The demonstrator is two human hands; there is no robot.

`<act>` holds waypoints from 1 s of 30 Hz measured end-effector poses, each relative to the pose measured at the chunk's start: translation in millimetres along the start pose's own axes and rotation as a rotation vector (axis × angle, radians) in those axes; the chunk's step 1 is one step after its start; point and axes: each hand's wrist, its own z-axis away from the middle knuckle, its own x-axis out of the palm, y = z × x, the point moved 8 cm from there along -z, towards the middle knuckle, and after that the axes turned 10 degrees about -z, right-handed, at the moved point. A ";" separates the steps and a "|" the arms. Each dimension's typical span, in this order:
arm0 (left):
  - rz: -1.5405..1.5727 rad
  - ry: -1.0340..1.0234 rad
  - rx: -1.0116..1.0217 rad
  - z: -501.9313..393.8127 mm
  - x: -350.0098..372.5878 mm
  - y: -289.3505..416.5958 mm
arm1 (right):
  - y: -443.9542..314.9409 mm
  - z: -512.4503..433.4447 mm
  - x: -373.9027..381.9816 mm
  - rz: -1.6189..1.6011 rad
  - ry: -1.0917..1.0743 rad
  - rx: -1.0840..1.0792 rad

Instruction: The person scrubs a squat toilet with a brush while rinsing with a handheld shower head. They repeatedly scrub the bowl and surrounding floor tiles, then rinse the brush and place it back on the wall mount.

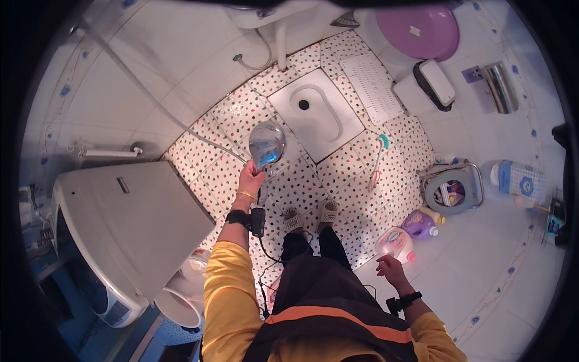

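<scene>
My left hand point(251, 179) is closed around the handle of what looks like a shower head point(268, 142). Its shiny round head carries a bright blue patch and hangs over the dotted floor tiles, left of a white squat toilet point(322, 113). A grey shower hose point(149, 100) runs from the upper-left wall down to this hand. On the other side, my right hand point(391, 272) is held out with bent, parted fingers and nothing in them. It is nearest in the picture to a pinkish detergent bottle point(394, 243); I cannot tell whether they touch.
A washing machine point(135, 226) stands left, near a white bucket point(180, 307). Rightward are a teal-bristled brush point(379, 158), a purple bottle point(418, 225), a commode chair point(452, 192) and a trash bin point(425, 88). A perforated mat point(372, 88) and purple basin point(420, 31) are farther back.
</scene>
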 end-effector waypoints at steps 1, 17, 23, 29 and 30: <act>-0.036 0.019 0.007 -3.8 1.3 6.5 | -0.1 0.5 0.1 -0.013 0.005 -0.014; -0.355 0.240 0.201 44.4 69.5 122.2 | -7.7 -23.1 -144.0 -0.069 0.029 -0.168; -0.368 0.301 0.227 43.2 107.8 150.9 | 6.0 -93.2 -254.9 0.086 0.157 -0.206; -0.319 0.259 0.168 28.9 155.5 109.4 | 91.7 -276.4 -264.4 -0.249 0.241 0.106; -0.393 0.241 0.109 25.2 160.7 95.2 | 108.0 -308.5 -253.5 -0.312 0.248 0.095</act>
